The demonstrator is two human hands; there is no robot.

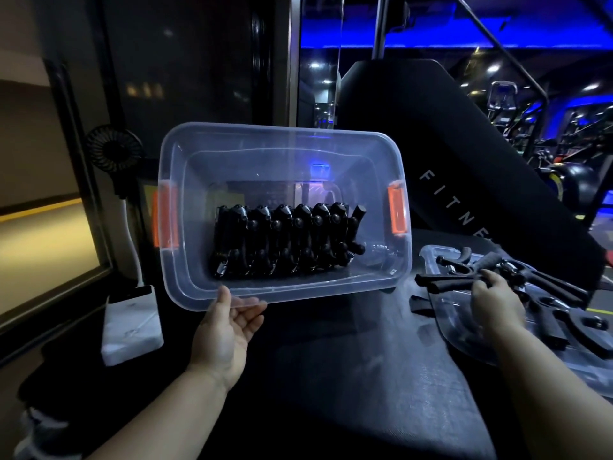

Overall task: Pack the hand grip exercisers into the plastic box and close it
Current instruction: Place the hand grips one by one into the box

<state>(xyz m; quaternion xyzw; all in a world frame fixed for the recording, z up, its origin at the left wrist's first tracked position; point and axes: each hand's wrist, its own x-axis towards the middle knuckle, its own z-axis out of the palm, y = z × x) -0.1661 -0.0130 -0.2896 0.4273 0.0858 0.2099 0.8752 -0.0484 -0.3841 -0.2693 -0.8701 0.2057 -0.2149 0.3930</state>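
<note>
Left hand (225, 333) pinches the near rim of the clear plastic box (265, 131), thumb on top and fingers beneath. The box is tipped so its open mouth faces us, with bare bench pad (348, 376) below it and a small fan (114, 156) close by its left edge. Black hand grip exercisers (282, 240) lie in a row against the lower wall inside, just above that hand, their shapes blurring together. Right hand (497, 300), well apart, curls its fingers over a loose exerciser (444, 283) heaped on the clear lid (464, 340), which the frame cuts off.
</note>
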